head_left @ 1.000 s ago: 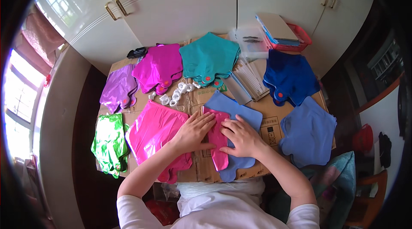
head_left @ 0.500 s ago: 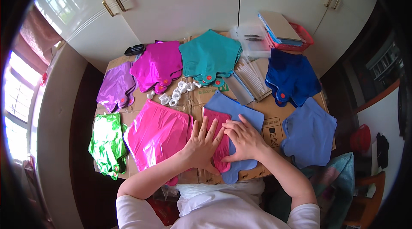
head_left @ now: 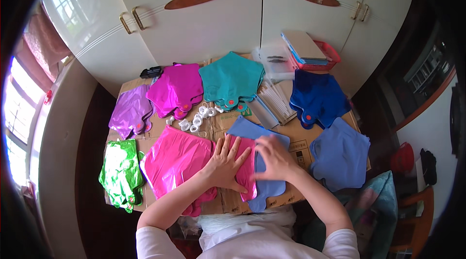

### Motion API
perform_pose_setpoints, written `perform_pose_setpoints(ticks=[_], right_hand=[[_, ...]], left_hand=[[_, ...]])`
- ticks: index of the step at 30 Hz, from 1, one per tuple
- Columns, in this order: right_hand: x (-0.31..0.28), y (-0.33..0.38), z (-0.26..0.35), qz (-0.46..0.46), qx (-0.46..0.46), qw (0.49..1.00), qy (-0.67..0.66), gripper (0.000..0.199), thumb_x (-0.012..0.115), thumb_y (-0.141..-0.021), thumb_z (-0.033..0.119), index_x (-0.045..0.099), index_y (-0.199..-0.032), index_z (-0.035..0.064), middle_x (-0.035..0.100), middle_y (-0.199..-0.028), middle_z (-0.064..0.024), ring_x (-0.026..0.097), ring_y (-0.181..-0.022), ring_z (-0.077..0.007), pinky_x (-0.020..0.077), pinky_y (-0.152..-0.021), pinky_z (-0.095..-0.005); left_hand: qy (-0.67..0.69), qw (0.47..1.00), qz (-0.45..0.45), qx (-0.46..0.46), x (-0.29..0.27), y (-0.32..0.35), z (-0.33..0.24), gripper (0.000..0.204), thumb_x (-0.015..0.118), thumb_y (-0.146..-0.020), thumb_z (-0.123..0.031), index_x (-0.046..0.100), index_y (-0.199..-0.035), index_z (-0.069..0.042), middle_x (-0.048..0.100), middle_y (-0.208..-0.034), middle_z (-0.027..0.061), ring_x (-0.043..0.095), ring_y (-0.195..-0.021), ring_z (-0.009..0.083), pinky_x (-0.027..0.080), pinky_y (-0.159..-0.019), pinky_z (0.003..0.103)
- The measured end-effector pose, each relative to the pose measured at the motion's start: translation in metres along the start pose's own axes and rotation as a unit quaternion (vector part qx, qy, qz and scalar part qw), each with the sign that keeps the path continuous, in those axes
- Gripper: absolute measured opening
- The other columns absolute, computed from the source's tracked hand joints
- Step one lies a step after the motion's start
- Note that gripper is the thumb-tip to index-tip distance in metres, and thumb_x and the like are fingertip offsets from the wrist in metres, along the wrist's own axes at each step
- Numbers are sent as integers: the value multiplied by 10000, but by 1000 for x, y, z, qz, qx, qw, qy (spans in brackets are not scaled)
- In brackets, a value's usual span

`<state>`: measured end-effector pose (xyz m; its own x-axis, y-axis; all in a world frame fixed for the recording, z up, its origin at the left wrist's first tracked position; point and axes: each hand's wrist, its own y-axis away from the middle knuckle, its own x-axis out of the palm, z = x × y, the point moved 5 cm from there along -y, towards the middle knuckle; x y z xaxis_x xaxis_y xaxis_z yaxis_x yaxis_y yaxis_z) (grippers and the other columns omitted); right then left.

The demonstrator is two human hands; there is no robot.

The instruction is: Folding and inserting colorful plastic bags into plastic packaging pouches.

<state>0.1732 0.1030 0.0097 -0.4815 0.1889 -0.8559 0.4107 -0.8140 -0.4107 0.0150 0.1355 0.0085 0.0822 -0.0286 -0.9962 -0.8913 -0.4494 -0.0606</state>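
My left hand (head_left: 226, 165) lies flat with fingers spread on a folded pink foil balloon (head_left: 248, 153), pressing it down. Beside it my right hand (head_left: 275, 158) hovers over or rests on a light blue flat foil balloon (head_left: 268, 191) that lies under the pink one. The right fingers are apart, bent and slightly blurred, with nothing seen in them; whether they touch the pink edge is unclear. To the left of my left hand spreads a stack of shiny pink foil balloons (head_left: 174, 159), its right edge partly under my left forearm.
Cardboard (head_left: 225, 125) covers the table. Around it lie stacks of foil balloons: green (head_left: 120, 169), lilac (head_left: 128, 111), magenta (head_left: 175, 89), teal (head_left: 232, 80), dark blue (head_left: 318, 95), light blue (head_left: 340, 154). White ribbon rolls (head_left: 196, 122), a box of white sticks (head_left: 278, 101) and a red basket (head_left: 332, 57) stand further back.
My right hand has lifted its fingers from the folded pink balloon and drawn slightly right, over the light blue one. The left hand stays flat on the pink balloon. The whole view has shifted a little.
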Motion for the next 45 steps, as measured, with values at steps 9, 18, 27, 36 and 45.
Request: perform_pose_setpoints(ticks=[9, 18, 27, 36, 45], right_hand=[[-17, -3, -64, 0, 316, 946, -76, 481, 748, -718, 335, 547, -1026, 25, 595, -1030, -171, 539, -1025, -350, 432, -868, -424], [-19, 2, -58, 55, 269, 961, 18, 582, 717, -721, 430, 585, -1088, -2, 605, -1050, -200, 562, -1008, -321, 440, -879, -402], [-4, 43, -63, -50, 370, 837, -401, 337, 675, -795, 243, 546, -1005, 13, 653, -915, -201, 649, -822, -327, 499, -721, -384], [-10, 36, 2, -105, 277, 955, 4, 293, 655, -815, 210, 538, -980, -3, 572, -929, -196, 587, -865, -373, 493, -744, -447], [-20, 50, 49, -61, 193, 972, -122, 618, 621, -852, 195, 363, -1362, -41, 454, -1301, -275, 485, -1164, -400, 417, -965, -445]], left_hand=[[-26, 999, 22, -3, 3, 3, -10, 1198, 540, -556, -860, 296, -1454, -105, 237, -1493, 223, 156, -1315, 596, 174, -1006, 721], [-33, 999, 30, 1, 1, 7, -16, 1157, 535, -552, -868, 314, -1457, -184, 235, -1502, 199, 150, -1315, 600, 197, -978, 745], [-31, 999, 33, -7, 1, 5, -17, 1161, 546, -544, -866, 298, -1464, -203, 223, -1504, 209, 143, -1316, 601, 195, -978, 746], [-23, 999, 38, -32, 4, 6, -19, 1156, 549, -554, -855, 273, -1473, -211, 219, -1510, 196, 120, -1326, 596, 206, -966, 751], [0, 999, 19, -44, 10, 9, -18, 1154, 575, -550, -835, 297, -1465, -189, 212, -1505, 223, 142, -1346, 555, 188, -1007, 712]])
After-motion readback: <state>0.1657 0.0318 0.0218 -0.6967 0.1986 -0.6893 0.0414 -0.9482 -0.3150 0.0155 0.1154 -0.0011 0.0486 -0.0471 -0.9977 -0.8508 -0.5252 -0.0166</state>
